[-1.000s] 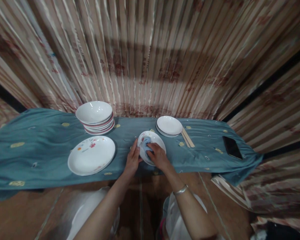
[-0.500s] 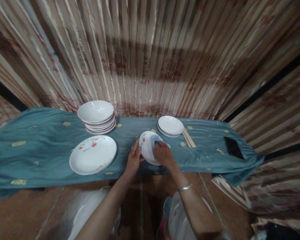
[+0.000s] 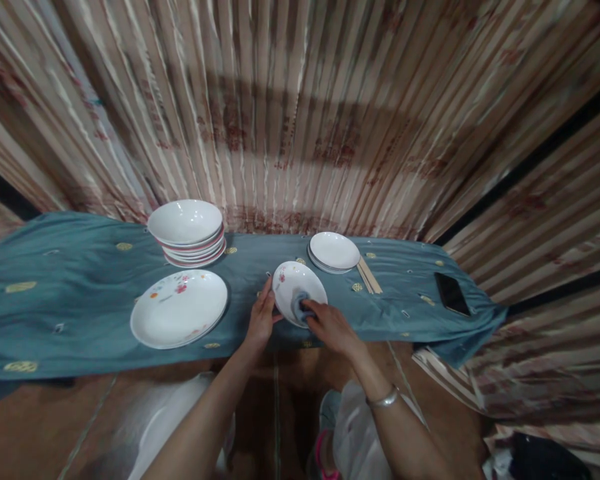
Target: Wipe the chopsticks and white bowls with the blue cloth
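Note:
My left hand (image 3: 261,319) grips the left rim of a small white plate (image 3: 300,279) with a red flower print, its thumb on top and fingers underneath. The plate is held near the table's front edge, tilted a little. In my right hand (image 3: 331,327) is a bunched blue-grey cloth (image 3: 301,307), pressed on the plate's lower middle. A stack of small white plates (image 3: 335,251) sits just beyond, to the right, with wooden chopsticks (image 3: 369,275) beside it.
Large oval flowered plates (image 3: 180,310) lie stacked at left. Behind them stands a pile of white bowls (image 3: 185,223) with red rims. A black phone (image 3: 451,293) rests at the right end of the teal tablecloth (image 3: 90,280). Striped curtains (image 3: 290,133) hang behind the table.
My right hand has moved the cloth from the plate's upper right down to its lower middle. My left hand still grips the rim. The whole view has shifted slightly.

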{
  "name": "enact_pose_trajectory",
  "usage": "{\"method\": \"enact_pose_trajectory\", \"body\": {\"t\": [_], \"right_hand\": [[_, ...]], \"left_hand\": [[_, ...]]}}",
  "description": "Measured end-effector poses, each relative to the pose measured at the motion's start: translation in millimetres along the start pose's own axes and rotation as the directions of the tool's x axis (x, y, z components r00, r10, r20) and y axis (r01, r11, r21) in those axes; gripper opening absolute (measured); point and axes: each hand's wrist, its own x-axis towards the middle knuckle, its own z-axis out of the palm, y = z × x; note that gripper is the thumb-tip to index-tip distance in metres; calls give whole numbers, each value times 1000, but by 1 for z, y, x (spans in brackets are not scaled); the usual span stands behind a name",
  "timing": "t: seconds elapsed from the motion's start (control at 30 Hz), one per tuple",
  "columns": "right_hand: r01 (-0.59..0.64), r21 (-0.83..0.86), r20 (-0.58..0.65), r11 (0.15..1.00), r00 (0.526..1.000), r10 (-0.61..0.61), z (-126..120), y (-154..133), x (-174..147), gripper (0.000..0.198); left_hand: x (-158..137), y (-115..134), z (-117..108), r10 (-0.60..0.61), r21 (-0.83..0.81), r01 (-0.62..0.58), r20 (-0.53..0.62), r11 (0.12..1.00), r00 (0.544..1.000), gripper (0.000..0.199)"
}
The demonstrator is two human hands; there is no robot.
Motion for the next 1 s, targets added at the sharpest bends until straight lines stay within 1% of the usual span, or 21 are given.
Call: {"method": "enact_pose_trajectory", "body": {"t": [0.3, 0.43, 0.57, 0.67, 0.73, 0.87, 1.0], "right_hand": [[103, 240, -69, 965, 994, -89, 5, -20, 5, 50], [159, 315, -157, 935, 981, -114, 16, -26, 15, 46], [234, 333, -261, 913, 954, -150, 26, -29, 29, 46], [283, 297, -315, 912, 931, -186, 31, -29, 39, 48], [284, 255, -341, 924, 921, -188, 34, -27, 46, 49], [228, 107, -364, 968, 915, -175, 40, -18, 62, 49], [122, -97, -327, 988, 933, -148, 41, -9, 76, 50]], "left_hand": [[-3, 4, 3, -9, 17, 9, -6, 1000, 1000, 64], [-5, 7, 3, -4, 65, 5, -10, 998, 1000, 63], [-6, 9, 4, 19, 78, -19, -1, 997, 1000, 60], [-8, 11, 5, 29, 75, -29, 7, 997, 1000, 58], [-9, 12, 6, 31, 70, -31, 3, 997, 1000, 59], [-9, 13, 6, 22, 55, -21, -16, 998, 1000, 60], [-9, 14, 5, 5, 40, -4, -31, 999, 1000, 64]]}}
